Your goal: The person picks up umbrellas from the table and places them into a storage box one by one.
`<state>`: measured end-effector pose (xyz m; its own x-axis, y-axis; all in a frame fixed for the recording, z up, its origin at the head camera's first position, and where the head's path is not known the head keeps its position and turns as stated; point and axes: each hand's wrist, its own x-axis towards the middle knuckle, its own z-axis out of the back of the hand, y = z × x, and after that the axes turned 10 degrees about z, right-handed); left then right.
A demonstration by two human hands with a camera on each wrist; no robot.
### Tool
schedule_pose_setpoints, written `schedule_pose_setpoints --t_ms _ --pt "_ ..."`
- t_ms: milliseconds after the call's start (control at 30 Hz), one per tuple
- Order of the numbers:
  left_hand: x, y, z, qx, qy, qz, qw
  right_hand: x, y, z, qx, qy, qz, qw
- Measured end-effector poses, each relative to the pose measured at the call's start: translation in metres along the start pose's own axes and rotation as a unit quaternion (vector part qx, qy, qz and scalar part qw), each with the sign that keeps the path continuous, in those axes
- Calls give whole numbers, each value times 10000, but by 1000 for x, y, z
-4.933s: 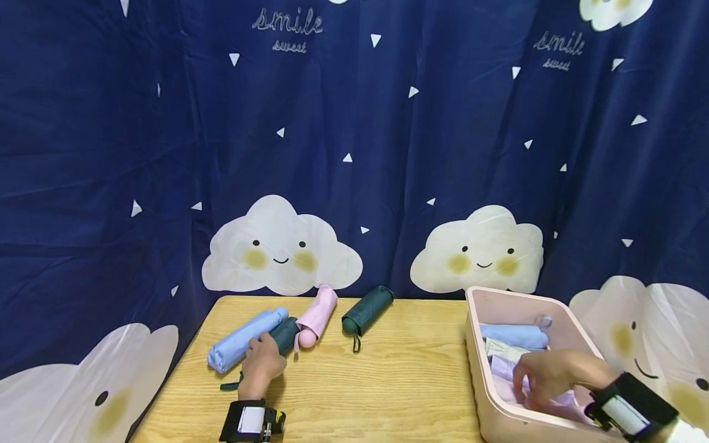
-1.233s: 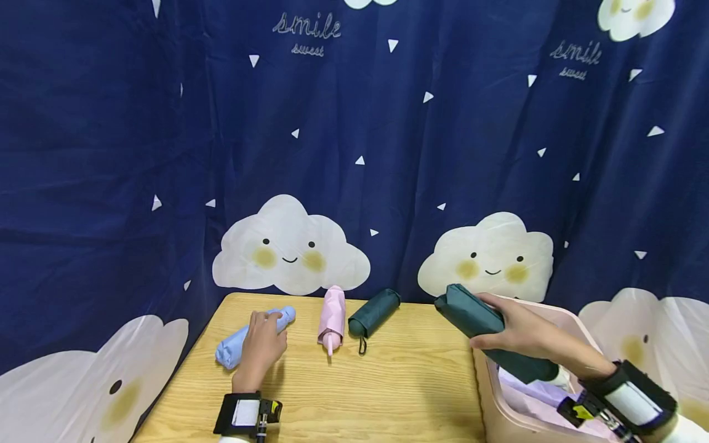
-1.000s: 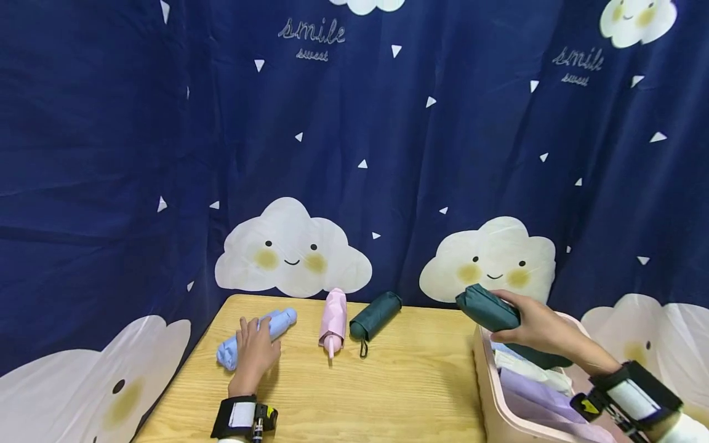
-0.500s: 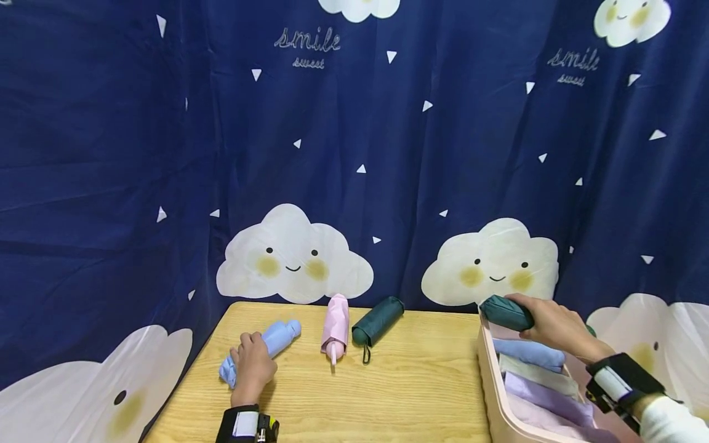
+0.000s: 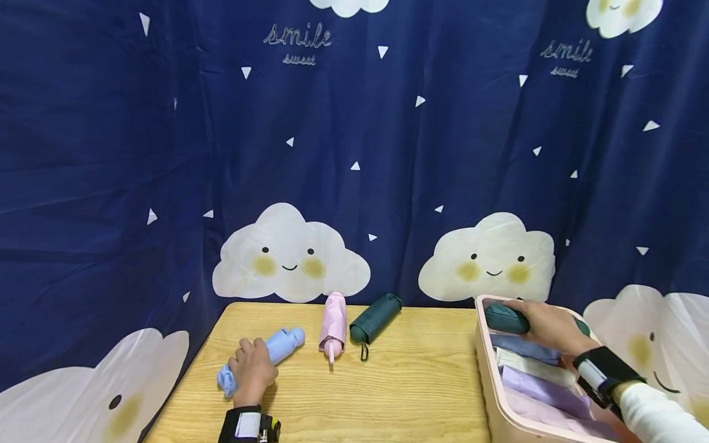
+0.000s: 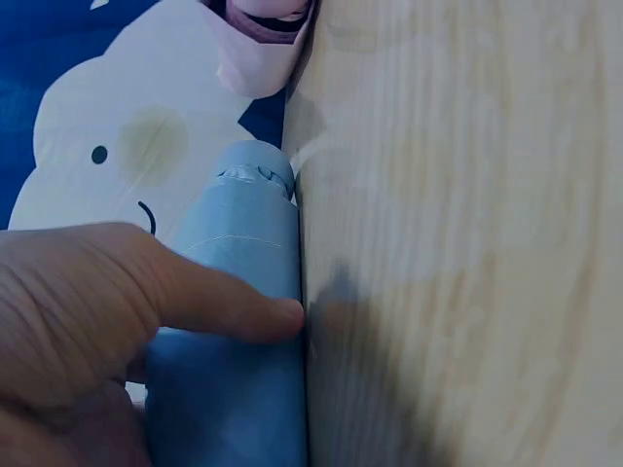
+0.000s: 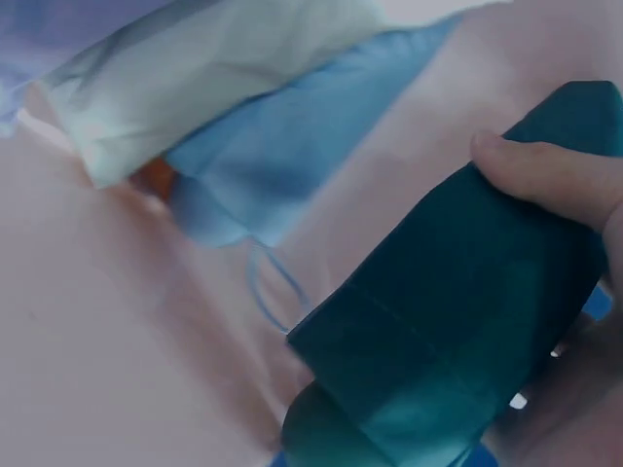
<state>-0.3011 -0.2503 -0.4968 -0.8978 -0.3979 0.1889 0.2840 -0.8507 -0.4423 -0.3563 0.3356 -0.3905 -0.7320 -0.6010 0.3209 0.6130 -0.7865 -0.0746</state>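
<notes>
My right hand (image 5: 554,326) grips a dark green folded umbrella (image 5: 506,318) inside the far end of the pink bin (image 5: 484,369). In the right wrist view the thumb lies across the umbrella's (image 7: 438,282) sleeve. Beside it in the bin lie a blue umbrella (image 7: 282,136) with a wrist loop and a pale cream one (image 7: 204,78). On the table's left side my left hand (image 5: 253,369) holds a light blue folded umbrella (image 5: 284,344). The left wrist view has its thumb over this umbrella (image 6: 229,409), and the other fingers are mostly hidden.
A pink umbrella (image 5: 333,323) and another dark green umbrella (image 5: 376,318) lie at the back of the wooden table (image 5: 388,394). Lilac (image 5: 545,391) and pale pink (image 5: 532,409) umbrellas lie nearer in the bin. A dark blue cloud-print curtain (image 5: 388,123) hangs behind.
My right hand took the dark green umbrella from beside the blue one, carried it right and lowered it into the bin's far end. My left hand moved onto the light blue umbrella, which shifted slightly.
</notes>
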Motion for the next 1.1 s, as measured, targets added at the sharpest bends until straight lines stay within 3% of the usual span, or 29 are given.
schedule_pose_setpoints --t_ms 100,233,533,700,933,1100 --pt "0 -1 0 122 64 5 9999 0 -3 -12 -213 -379 465 9980" --pt "-1 -2 3 130 294 -69 9995 -5 -4 -20 -605 -600 666 9941" --pt "-2 -4 13 126 533 -210 9983 -3 1 -15 -895 -414 401 9943" --pt "-5 -13 17 32 987 -224 9949 -2 7 -10 -689 -402 212 9966" --pt "-5 -26 26 -346 1504 -308 9875 0 17 3 -676 -506 171 9963" --pt "-9 -35 40 -733 1608 -486 9831 2 25 11 -505 -732 130 9960"
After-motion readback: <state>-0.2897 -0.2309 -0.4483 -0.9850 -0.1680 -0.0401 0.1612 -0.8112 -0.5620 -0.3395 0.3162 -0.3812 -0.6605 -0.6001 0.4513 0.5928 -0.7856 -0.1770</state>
